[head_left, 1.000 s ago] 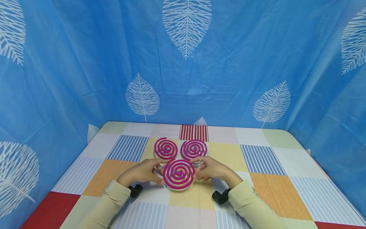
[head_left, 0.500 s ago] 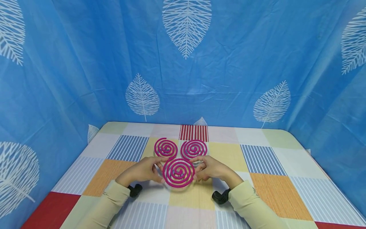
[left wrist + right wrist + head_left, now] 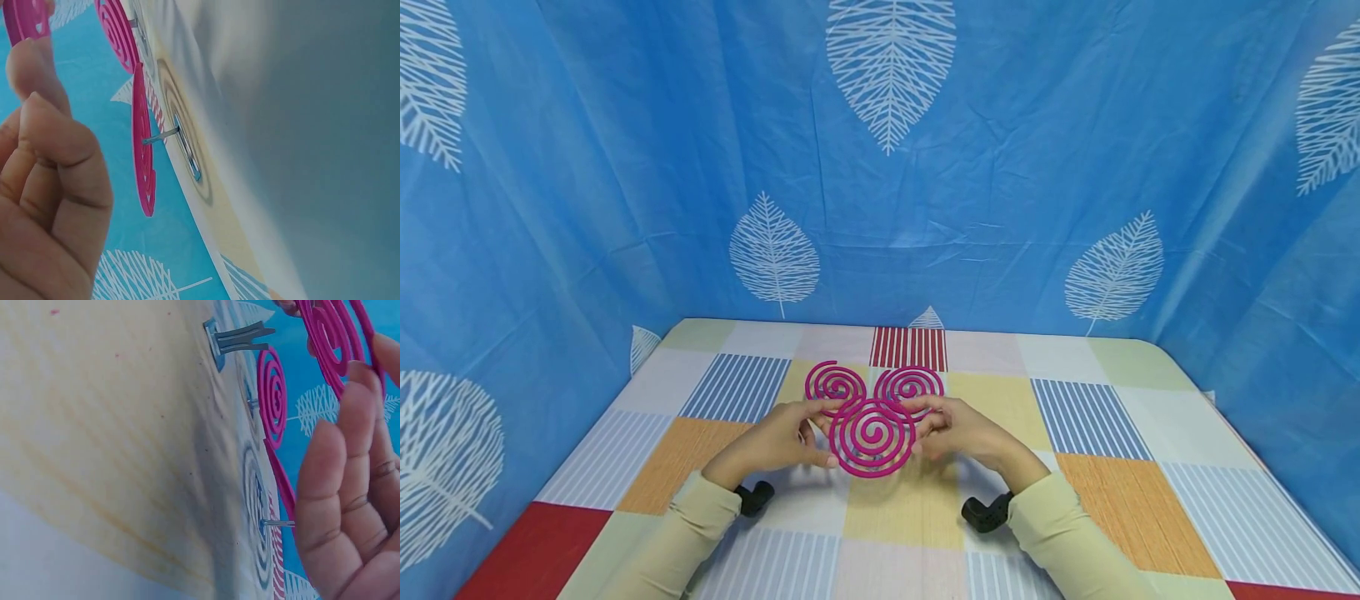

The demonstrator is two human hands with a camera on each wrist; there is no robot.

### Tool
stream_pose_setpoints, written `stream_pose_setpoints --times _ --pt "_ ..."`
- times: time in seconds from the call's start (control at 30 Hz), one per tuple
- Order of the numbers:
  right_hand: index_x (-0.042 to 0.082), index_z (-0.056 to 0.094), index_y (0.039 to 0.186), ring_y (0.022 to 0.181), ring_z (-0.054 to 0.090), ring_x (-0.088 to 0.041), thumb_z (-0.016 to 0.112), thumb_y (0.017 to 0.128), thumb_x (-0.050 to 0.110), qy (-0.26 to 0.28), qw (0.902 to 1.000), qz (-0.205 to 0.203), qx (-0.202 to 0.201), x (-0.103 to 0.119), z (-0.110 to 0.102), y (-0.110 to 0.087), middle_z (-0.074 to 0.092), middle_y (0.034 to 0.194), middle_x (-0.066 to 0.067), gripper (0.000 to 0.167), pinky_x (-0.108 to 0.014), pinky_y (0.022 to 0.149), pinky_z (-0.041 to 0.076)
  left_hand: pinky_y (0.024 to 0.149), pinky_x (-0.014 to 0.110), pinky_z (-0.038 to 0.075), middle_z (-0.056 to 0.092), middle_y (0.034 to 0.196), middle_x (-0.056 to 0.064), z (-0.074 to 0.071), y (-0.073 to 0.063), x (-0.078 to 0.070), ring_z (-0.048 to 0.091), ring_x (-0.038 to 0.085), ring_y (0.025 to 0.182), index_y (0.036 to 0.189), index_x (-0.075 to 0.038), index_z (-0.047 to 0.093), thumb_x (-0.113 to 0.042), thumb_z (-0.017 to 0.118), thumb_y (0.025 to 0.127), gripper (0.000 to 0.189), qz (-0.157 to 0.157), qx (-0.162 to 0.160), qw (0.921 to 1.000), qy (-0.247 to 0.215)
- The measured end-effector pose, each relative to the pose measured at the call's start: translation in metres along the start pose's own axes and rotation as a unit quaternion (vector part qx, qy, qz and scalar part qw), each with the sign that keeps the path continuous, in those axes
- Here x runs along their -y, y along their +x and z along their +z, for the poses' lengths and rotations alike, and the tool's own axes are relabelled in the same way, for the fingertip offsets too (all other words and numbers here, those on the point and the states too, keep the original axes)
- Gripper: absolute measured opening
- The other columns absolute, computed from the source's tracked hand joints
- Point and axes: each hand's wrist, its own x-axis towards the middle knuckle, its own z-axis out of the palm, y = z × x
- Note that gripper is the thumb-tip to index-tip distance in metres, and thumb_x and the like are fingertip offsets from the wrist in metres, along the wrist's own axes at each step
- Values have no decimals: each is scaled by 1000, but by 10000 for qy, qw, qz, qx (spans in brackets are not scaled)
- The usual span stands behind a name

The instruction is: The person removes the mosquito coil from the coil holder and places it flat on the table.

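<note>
A magenta mosquito coil (image 3: 872,434) is held level above the table between both hands. My left hand (image 3: 778,435) pinches its left edge with thumb and fingers; my right hand (image 3: 964,433) grips the right edge. In the right wrist view, the held coil (image 3: 310,331) is apart from a bare metal stand (image 3: 240,339) with a forked upright. Behind it are two more coils, a left one (image 3: 836,389) and a right one (image 3: 911,389), each raised on its own stand. The left wrist view shows one such stand (image 3: 164,134) under a coil (image 3: 139,125).
A patchwork-patterned cloth (image 3: 902,567) covers the table. Blue curtains (image 3: 1015,167) with white leaf prints enclose the back and both sides. A black wrist device (image 3: 756,498) sits below the left wrist, another black device (image 3: 987,513) below the right.
Both hands have raised the front coil off its stand and up, slightly away from the person, so it now overlaps the back coils in the head view. The two back coils stay put.
</note>
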Motion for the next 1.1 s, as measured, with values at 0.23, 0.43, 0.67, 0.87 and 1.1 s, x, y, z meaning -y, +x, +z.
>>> stream_pose_setpoints --times 0.23,0.43,0.67,0.87,1.1 --pt "-17 37 156 76 66 -7 71 94 -6 396 9984 -401 -84 1 -5 -2 72 93 3 72 -26 75 59 62 26 50 65 104 16 3 3 -3 57 14 74 154 9 52 -9 92 87 80 74 -401 9992 -51" --pt "-16 38 157 80 66 -8 70 97 -5 413 9963 -658 -363 3 -11 -5 73 97 3 69 -26 76 60 69 27 52 67 104 14 7 5 -7 59 15 76 154 8 51 -9 91 88 80 244 -689 9970 -244" --pt "-17 35 158 84 68 -9 67 98 -6 383 9936 -966 -449 8 -16 -11 73 99 1 69 -26 80 61 75 27 54 72 102 10 11 4 -16 66 14 80 157 5 50 -13 91 90 80 334 -933 9948 -230" --pt "-14 32 161 85 68 -10 71 97 -6 453 9923 -1117 -284 13 -21 -16 75 100 1 76 -27 81 60 75 27 56 75 96 9 17 8 -20 67 13 80 160 2 47 -11 90 90 83 519 -1039 9926 -342" --pt "-11 30 163 95 72 -16 76 95 -5 387 9902 -1325 -220 13 -30 -22 78 105 -2 83 -28 85 60 71 26 56 73 90 0 27 13 -33 66 11 76 162 1 45 -6 90 89 86 646 -1240 9888 -528"
